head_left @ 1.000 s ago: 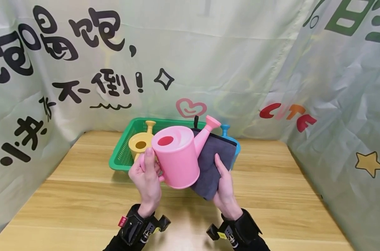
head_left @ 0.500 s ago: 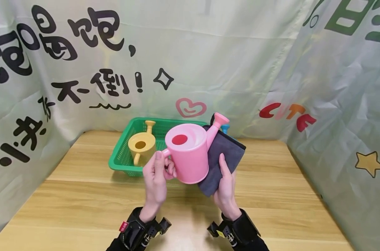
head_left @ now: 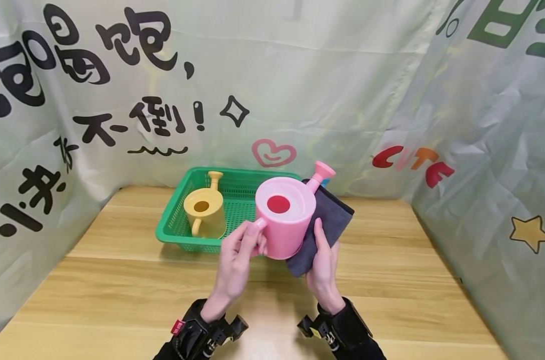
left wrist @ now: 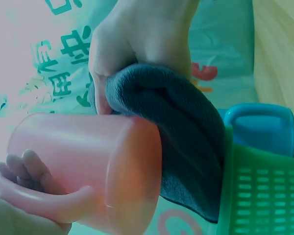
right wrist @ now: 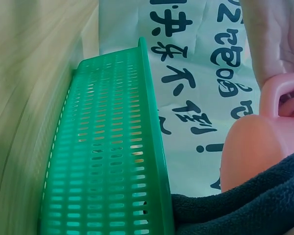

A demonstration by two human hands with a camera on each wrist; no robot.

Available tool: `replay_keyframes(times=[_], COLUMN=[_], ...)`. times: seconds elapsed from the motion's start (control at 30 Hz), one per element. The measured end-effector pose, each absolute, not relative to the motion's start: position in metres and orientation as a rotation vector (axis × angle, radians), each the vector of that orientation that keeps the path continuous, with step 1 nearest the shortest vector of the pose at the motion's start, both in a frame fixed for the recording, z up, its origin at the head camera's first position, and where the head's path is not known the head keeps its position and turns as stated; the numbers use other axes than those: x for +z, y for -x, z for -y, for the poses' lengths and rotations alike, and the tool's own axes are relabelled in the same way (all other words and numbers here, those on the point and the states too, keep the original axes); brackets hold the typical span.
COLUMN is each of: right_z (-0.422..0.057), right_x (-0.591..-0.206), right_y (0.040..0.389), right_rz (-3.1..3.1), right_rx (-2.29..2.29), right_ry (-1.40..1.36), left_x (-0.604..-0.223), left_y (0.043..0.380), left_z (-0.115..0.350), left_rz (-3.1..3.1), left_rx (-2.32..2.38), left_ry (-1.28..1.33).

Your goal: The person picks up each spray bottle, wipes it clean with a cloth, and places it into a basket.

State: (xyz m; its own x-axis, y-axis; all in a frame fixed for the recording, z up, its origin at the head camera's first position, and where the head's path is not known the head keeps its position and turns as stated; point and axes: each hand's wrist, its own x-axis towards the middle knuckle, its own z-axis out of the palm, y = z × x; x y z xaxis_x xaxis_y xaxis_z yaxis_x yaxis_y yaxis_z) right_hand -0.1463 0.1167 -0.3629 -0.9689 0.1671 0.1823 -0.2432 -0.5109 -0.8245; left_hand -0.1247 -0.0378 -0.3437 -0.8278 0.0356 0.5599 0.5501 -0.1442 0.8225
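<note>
Plastic, smooth and glossy pink, and it's a watering can [head_left: 285,230] up above the tabletop [head_left: 412,280], left grip [head_left: 233,260] curled round its looped handle! Just beyond that grip sits the rounded, drum-shaped body, a round hole in its top, and farther off to the right a straight spout flaring into a disc-shaped head. Now the right grip [head_left: 323,270]: thumb in front, fingers behind, pinching a soft, dark grey cloth [head_left: 330,215], folded thick, its nap fuzzy from the wrist views, black binding along one edge, lying right up against the can. Past the left grip, out ahead, there's a green basket [head_left: 164,234], rectangular, slotted mesh walls under a smooth rolled rim, with a yellow watering can [head_left: 204,215] standing inside at its left end. And beyond the right grip, mostly behind the cloth, a blue plastic thing [left wrist: 262,129], glossy and partly hidden. Pale wood grain runs across the tabletop below both grips.
</note>
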Motion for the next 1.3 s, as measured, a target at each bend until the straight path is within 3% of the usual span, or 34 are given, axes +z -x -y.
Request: replay_keyframes(times=[0.2,1.3], right_z=[-0.114,-0.105], right_x=[-0.362,-0.368], right_y=[0.144,0.132], right_rz=[1.441,1.547], right_rx=[2.506,2.247], right_ry=[-0.09,-0.209], left_x=[-0.346,-0.345], left_y=[0.126,0.126], left_z=[0.035,0.04], left_rz=[1.774,1.849], left_rx=[-1.967,-1.992], left_ry=[0.758,0.635])
